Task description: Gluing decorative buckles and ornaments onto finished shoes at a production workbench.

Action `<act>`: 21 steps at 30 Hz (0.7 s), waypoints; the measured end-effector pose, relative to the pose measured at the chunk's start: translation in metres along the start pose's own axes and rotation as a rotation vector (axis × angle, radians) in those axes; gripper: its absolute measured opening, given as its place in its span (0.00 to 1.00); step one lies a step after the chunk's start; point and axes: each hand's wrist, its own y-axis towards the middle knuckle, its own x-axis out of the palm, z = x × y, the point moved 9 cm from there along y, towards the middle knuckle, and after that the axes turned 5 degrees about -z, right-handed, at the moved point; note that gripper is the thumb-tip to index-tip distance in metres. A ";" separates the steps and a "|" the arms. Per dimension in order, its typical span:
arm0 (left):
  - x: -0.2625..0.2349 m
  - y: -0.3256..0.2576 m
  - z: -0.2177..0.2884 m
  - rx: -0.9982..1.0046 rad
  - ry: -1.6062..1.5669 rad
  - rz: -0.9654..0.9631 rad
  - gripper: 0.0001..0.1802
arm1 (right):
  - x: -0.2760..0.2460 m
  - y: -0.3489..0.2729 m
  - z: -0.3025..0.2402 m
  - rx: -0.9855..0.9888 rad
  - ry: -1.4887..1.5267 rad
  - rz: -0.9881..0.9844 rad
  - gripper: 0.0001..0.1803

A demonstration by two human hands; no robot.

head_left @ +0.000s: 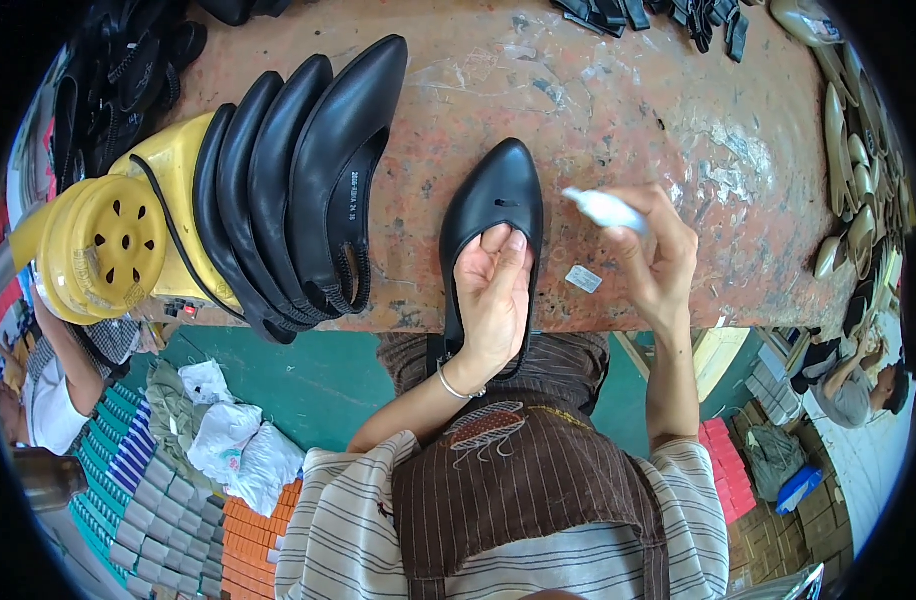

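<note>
Several items logged, largest first, as I watch through the head camera. Workbench [618, 110]: worn reddish top, scratched and streaked with pale residue, its near edge just above the person's lap. Yellow machine [108, 240]: drum-shaped housing with a perforated round face, at the bench's left end. Row of black pointed shoes [298, 180]: four, stood on edge and leaning together against that machine. Single black pointed shoe [498, 195]: lies flat near the bench's front edge, toe pointing away, its heel strap hanging over the edge toward the lap. Left hand [493, 295]: fingers curled into the shoe's opening, pinning it to the bench; a thin bracelet sits at the wrist. Right hand [658, 255]: closed around a small white tube [603, 208], nozzle end aimed left toward the shoe but not touching it. Small pale tag [583, 278]: lies loose on the bench between the two hands. Beige shoe parts [848, 180]: ranged along the right rim. Dark straps [658, 12]: heaped at the far edge. Risk note, my judgement: the tube hangs just beside the glossy upper, so a squeeze or a slip of the wrist could mark the leather; the overhanging strap could drag the shoe off if the left hand eases.
</note>
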 end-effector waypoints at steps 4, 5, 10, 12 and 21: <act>0.004 -0.001 -0.002 -0.009 -0.013 -0.041 0.07 | -0.007 0.005 0.029 -0.034 0.207 0.231 0.12; 0.003 -0.001 -0.001 -0.003 -0.021 -0.040 0.07 | -0.003 0.010 0.027 -0.045 0.002 0.204 0.12; -0.006 -0.003 0.002 -0.013 0.027 0.039 0.08 | 0.020 0.013 0.034 -0.009 -0.191 0.139 0.20; -0.004 -0.004 0.003 -0.003 0.016 0.016 0.08 | 0.008 0.015 0.033 -0.009 -0.171 0.147 0.22; -0.004 -0.004 0.000 -0.008 -0.042 0.027 0.07 | -0.046 0.115 0.046 0.083 -0.477 0.352 0.15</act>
